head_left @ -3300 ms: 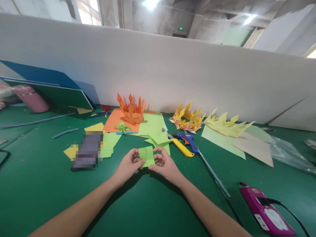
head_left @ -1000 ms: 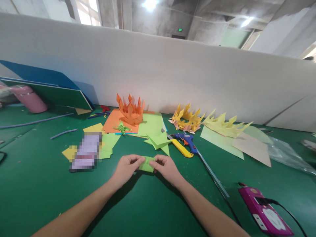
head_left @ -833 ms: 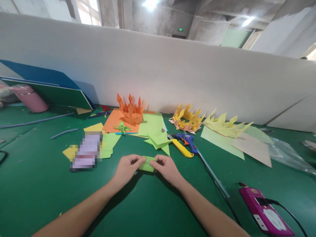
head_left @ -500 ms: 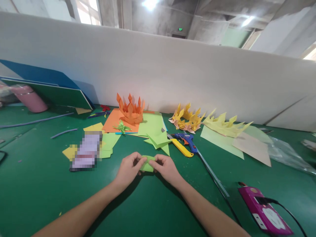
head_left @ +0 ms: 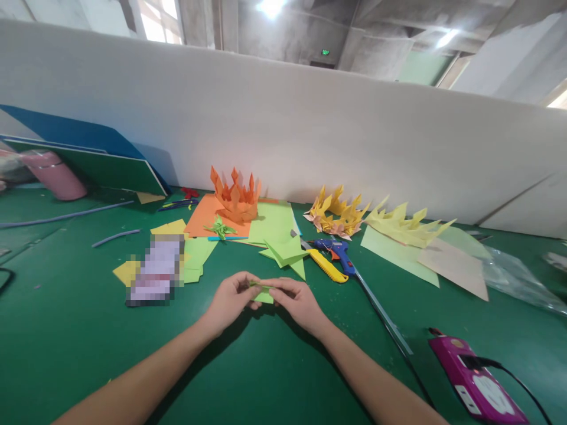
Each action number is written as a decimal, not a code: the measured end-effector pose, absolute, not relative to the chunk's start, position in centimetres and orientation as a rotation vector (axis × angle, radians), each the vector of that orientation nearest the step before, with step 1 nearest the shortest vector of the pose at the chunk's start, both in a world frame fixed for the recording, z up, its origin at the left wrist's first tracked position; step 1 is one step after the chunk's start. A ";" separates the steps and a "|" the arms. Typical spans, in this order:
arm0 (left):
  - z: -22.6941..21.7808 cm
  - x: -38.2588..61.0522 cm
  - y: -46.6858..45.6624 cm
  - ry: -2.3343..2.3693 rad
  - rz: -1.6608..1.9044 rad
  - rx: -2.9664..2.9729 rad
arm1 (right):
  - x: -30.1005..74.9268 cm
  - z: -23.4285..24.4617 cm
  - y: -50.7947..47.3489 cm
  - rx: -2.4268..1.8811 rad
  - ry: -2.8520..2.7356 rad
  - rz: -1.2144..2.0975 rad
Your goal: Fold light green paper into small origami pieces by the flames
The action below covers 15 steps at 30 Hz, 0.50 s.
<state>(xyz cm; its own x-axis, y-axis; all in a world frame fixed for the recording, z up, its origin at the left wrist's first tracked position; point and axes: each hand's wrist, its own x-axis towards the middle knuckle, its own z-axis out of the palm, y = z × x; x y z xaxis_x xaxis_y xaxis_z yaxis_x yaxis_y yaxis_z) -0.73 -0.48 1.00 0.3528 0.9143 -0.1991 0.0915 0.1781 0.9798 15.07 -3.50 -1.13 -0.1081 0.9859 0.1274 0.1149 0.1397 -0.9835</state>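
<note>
My left hand (head_left: 230, 299) and my right hand (head_left: 296, 299) meet over the green table (head_left: 66, 330), both pinched on a small folded light-green paper (head_left: 264, 293). The paper is folded narrow, and only a thin strip and a lower corner show between my fingertips. It is held just above the table surface. Right behind my hands lies a pile of folded light-green paper pieces (head_left: 286, 252).
Behind stand an orange paper crown (head_left: 235, 198) on orange and green sheets, a yellow-orange crown (head_left: 337, 216) and pale yellow folded points (head_left: 405, 224). A yellow utility knife (head_left: 326, 265), blue glue gun (head_left: 337, 252) and metal ruler (head_left: 384, 316) lie right. A pink device (head_left: 476, 381) sits front right.
The green paper was an upright open square 3.3 s ago; my hands have lowered it and folded it down into a narrow strip, my fingertips closing together over it.
</note>
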 end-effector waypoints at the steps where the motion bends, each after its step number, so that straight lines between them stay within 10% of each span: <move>1: 1.1 -0.8 -0.4 1.045 0.769 1.224 | 15.2 -1.2 -3.5 -1.149 -1.456 1.097; 15: 1.5 -1.0 -0.4 0.966 0.784 0.940 | 15.5 -1.0 -3.3 -1.136 -1.488 1.041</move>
